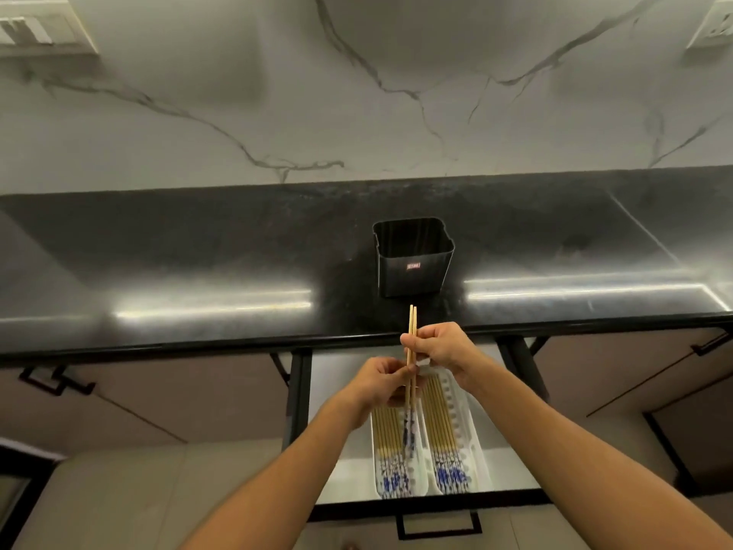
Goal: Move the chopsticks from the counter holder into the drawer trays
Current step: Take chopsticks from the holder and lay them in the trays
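Grip of left hand (377, 381) and right hand (436, 347) pinches one chopstick pair (412, 323) above the drawer trays (466, 426).

A glossy black tabletop (198, 252) is stretching from left to right and carrying a single black square holder (412, 271), which is standing upright near the middle of the front edge. Below that edge an open drawer (349, 474) is carrying a white left tray (374, 438) and a white right tray (466, 422), lying side by side.
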